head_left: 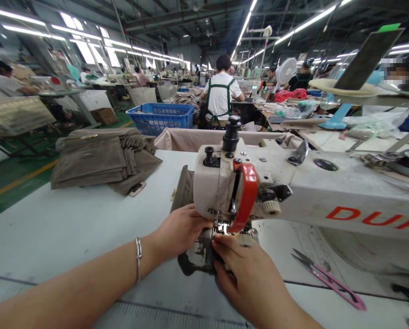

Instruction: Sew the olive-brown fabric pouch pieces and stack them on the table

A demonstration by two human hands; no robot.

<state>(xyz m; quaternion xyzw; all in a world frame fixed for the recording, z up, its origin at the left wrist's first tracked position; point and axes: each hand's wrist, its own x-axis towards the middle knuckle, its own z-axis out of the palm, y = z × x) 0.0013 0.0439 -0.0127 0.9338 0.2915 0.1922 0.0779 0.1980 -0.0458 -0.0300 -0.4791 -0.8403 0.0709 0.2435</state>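
Observation:
A cream sewing machine (310,192) with a red guard (247,194) stands in front of me. Under its needle lies a grey-brown fabric piece (186,192), running back behind the machine head. My left hand (179,230) rests on that piece at the left of the needle, fingers curled on the cloth. My right hand (249,274) presses the near end of the piece just in front of the presser foot, fingertips together on it.
A stack of grey-brown fabric pieces (102,157) lies at the back left of the white table (54,228). Pink thread snips (331,281) lie to the right. A blue crate (159,118) and a seated person in a green apron (220,93) are beyond.

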